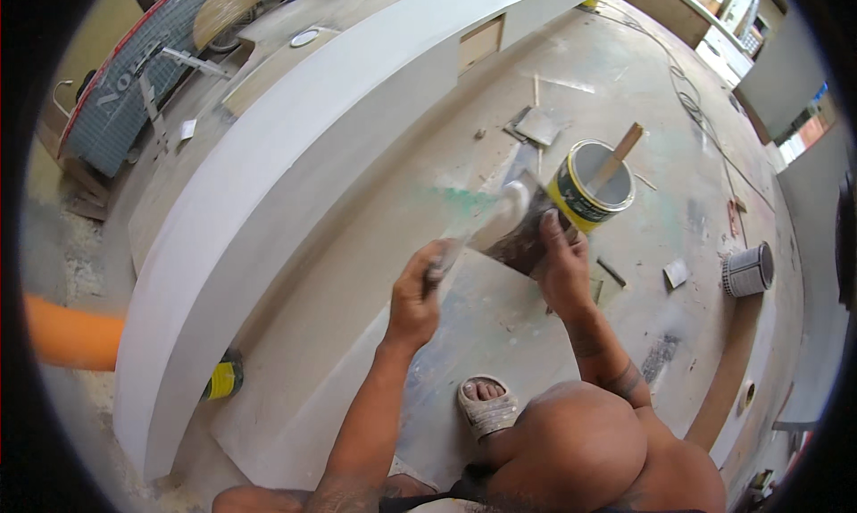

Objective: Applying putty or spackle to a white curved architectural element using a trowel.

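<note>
My left hand (418,294) is closed around a putty knife (455,250), whose blade is smeared by motion. My right hand (564,258) grips a dark, stained flat plate (518,245), thumb on top. A lump of white paste (511,205) lies at the plate's upper side, where the knife's blurred end meets it; whether they touch I cannot tell. Just beyond my right hand stands an open can (569,187) with a yellow and dark green label. A wooden stick (618,156) leans inside it.
A long, curved white panel (268,129) stands along the left. Scraper plates (537,126) and scraps lie on the dusty floor beyond. A smaller can (748,270) stands at right, near a wood-edged board (730,370). A cable (687,93) winds at the back. An orange tube (76,333) is left.
</note>
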A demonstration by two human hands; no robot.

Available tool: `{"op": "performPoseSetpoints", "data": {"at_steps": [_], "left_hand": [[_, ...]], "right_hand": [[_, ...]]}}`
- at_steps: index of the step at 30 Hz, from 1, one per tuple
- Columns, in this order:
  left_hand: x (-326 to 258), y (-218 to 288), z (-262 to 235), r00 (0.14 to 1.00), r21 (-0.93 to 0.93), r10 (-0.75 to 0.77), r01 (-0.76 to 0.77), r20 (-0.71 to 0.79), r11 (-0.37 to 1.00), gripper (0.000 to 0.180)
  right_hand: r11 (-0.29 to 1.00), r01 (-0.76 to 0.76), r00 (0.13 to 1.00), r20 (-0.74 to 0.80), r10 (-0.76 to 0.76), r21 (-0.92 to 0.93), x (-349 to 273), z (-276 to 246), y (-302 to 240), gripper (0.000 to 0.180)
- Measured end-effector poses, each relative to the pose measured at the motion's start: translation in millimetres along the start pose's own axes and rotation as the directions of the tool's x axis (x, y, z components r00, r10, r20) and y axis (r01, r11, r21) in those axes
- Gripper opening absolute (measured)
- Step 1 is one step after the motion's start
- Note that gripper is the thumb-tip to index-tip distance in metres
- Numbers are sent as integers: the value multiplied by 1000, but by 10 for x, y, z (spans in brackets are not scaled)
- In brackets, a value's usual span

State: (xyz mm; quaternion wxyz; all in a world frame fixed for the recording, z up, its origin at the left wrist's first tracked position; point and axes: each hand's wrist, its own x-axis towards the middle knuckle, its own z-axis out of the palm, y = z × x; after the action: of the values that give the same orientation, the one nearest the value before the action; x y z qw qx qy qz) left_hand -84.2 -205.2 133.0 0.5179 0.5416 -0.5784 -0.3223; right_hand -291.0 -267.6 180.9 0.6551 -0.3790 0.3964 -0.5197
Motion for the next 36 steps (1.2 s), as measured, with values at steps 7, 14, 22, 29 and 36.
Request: {"op": "performPoseSetpoints", "data": {"at_steps": [7, 14, 22, 29, 36], "left_hand": [[-54, 10, -109, 791, -852, -335, 516, 512, -87, 44], [-107, 123, -180, 853, -938, -443, 340, 278, 66, 39], [-71, 30, -388, 864, -896, -482, 91, -147, 435, 32], [-86, 2, -325, 864, 193, 499, -480, -67, 856, 34], [-219, -11, -644, 984, 545, 166, -171, 59, 821, 54]], "right_hand": [[-164, 967, 148, 954, -262, -195, -137, 168, -178, 54], [-370, 785, 472, 866, -163, -497, -65, 152, -4, 59], [85, 657, 734, 609, -301, -749, 147, 42, 171, 35], [660, -703, 705, 140, 695, 263, -5, 416, 164, 17], [777, -573, 805, 356, 474, 260, 385, 422, 105, 16]]}}
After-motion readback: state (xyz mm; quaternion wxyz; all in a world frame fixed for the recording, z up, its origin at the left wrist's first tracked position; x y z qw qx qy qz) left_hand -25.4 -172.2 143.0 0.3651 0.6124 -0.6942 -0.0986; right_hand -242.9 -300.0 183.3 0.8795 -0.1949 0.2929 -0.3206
